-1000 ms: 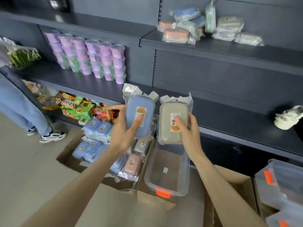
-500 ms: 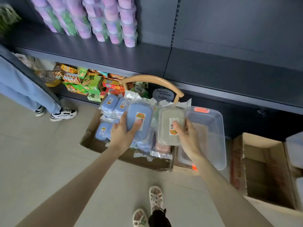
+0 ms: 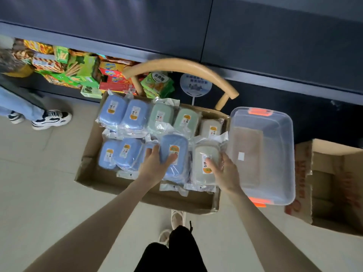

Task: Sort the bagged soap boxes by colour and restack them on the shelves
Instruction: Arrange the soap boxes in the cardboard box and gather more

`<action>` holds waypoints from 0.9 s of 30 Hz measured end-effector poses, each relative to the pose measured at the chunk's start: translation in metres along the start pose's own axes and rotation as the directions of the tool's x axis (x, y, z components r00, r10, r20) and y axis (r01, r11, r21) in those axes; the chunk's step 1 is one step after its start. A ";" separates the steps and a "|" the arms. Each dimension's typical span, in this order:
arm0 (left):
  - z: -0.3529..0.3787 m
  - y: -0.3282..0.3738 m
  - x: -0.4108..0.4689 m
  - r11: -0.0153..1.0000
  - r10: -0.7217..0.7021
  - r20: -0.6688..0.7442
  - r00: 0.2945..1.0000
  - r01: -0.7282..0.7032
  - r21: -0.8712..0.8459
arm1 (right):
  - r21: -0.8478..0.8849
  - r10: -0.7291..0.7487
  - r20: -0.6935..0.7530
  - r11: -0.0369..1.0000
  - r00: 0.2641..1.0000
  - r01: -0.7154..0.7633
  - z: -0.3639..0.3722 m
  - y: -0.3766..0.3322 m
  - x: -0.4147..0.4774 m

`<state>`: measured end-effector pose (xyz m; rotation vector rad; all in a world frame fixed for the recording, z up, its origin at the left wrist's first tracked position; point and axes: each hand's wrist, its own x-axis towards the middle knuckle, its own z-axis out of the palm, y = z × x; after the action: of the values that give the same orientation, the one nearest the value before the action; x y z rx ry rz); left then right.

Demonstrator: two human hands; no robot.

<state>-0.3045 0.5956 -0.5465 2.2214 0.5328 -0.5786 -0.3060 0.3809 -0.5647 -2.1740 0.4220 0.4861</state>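
Soap boxes [image 3: 173, 143], one per hand [image 3: 155, 166]

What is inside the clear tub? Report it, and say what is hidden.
The tub holds no soap boxes; only a small white sticker shows on its floor, brown cardboard visible through the plastic. The right hand, gripping a beige box, hides part of its left wall.

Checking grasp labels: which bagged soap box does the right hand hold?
The nearer beige box, beside the clear tub; right hand grips it. The other beige one lies untouched behind it.
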 end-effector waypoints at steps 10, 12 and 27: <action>0.014 -0.040 0.057 0.999 -0.032 0.027 0.999 0.031 0.013 | -0.090 0.150 0.025 0.985 0.988 -0.147 0.045 0.022 0.046; 0.009 -0.055 0.062 0.999 -0.051 0.009 0.999 0.051 0.010 | -0.055 0.195 0.021 0.979 0.981 -0.194 0.055 0.028 0.046; 0.007 -0.102 0.094 0.989 -0.110 0.127 0.986 0.096 0.109 | -0.161 0.159 -0.012 0.974 0.987 -0.159 0.087 0.040 0.052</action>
<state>-0.2847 0.6715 -0.6619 2.2419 0.5624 -0.8184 -0.2962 0.4205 -0.6653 -2.3062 0.5771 0.6282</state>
